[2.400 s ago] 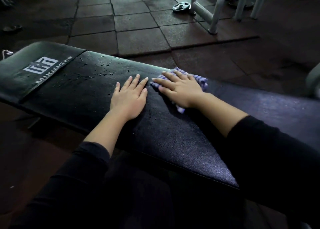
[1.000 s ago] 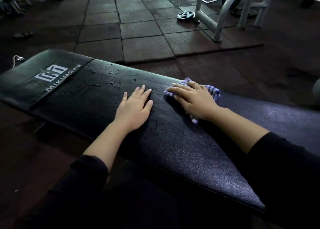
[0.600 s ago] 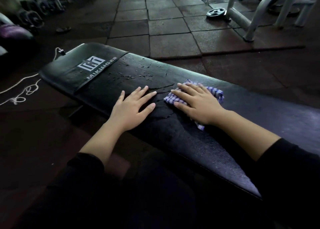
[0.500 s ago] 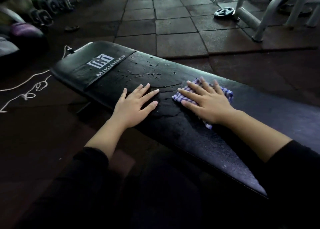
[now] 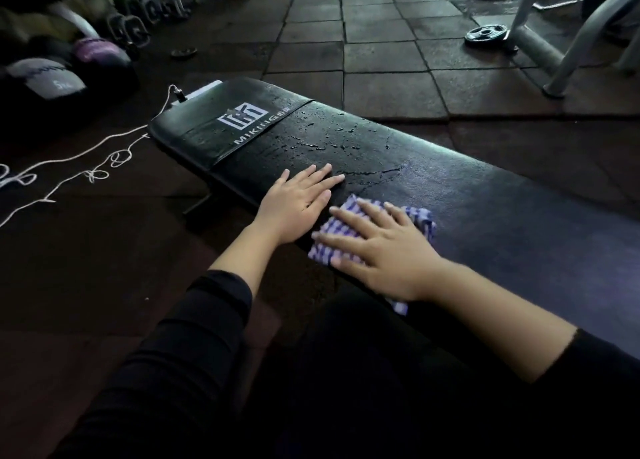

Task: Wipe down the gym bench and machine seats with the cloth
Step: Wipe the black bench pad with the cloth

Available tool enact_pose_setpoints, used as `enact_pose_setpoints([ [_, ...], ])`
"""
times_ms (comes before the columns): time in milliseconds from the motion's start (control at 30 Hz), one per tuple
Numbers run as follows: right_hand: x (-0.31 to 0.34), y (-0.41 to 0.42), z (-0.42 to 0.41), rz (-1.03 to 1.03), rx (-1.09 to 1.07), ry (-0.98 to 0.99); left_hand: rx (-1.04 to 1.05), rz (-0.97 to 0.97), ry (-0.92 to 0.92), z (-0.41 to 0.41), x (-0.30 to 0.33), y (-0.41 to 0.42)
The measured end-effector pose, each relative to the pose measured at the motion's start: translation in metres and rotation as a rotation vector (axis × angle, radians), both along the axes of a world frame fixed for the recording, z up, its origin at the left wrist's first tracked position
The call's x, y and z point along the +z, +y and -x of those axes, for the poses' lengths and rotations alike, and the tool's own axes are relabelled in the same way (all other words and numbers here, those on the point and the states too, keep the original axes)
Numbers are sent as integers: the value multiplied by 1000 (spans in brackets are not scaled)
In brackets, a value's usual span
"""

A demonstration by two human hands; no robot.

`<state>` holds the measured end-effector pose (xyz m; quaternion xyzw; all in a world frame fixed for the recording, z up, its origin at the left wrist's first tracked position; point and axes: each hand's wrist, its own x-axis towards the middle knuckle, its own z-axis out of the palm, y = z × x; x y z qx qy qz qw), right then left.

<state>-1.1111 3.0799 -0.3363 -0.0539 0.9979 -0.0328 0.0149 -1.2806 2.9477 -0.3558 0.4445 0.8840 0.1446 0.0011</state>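
Shift since earlier: compared with half a second before, the right hand [image 5: 382,250] and the cloth [image 5: 332,236] under it had slid from the middle of the bench pad [image 5: 485,209] to the pad's near edge, ending just beside the left hand [image 5: 294,209].
Right hand: fingers were straight and spread, pressing flat on the checked cloth rather than gripping it.
Left hand: lay flat on the pad with fingers extended, grasping nothing, apparently steadying the bench.
Cloth: sat on the pad at its near edge, mostly covered by the right hand, one corner showing below the wrist.
Bench pad: water droplets [image 5: 322,143] beaded the surface between the hands and the logo panel [image 5: 242,119]; the stretch on the other side of the hands looked duller, possibly already wiped, though the dim light made that uncertain.
Step in hand: wiping the bench, one stroke drawn to the near edge.
Next move: likely calls for pushing the cloth toward the logo panel, over the droplets, with the palm kept flat and the left hand cleared from its path.
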Motion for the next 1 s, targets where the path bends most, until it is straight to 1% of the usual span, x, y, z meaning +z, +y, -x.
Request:
enact_pose_setpoints([
  [67, -2, 5, -18, -23, 104, 39, -8, -3, 14, 1, -1, 0],
  [133, -1, 23, -32, -28, 123, 33, -21, -3, 23, 1, -1, 0],
  [200, 2, 47, -36, -7, 67, 3, -26, 13, 33, 4, -1, -2],
  [333, 13, 80, -12, 34, -146, -41, 48, 60, 30, 14, -1, -10],
  [400, 14, 72, 6, 34, -205, -59, 63, 60, 27, 15, -2, -11],
  [467, 11, 47, 20, 25, -204, -61, 65, 48, 43, 15, -4, -10],
  [533, 6, 16, 20, -2, -109, -21, 62, 22, 63, 15, -5, -10],
  [600, 0, -1, 6, -52, 54, 3, 58, 12, 72, 15, -5, -11],
  [667, -4, 5, -14, -72, 196, 48, 58, 12, 64, 15, -5, -11],
  [767, -3, 32, -32, -69, 288, 44, 65, 10, 62, 15, -4, -10],
  [800, 0, 40, -31, -56, 282, 17, 68, 14, 59, 14, -5, -10],
  [867, 7, 54, -21, -29, 203, -40, 68, 21, 55, 14, -5, -10],
  [1000, 11, 52, 17, -8, 7, -41, 66, 25, 56, 13, -3, -10],
])
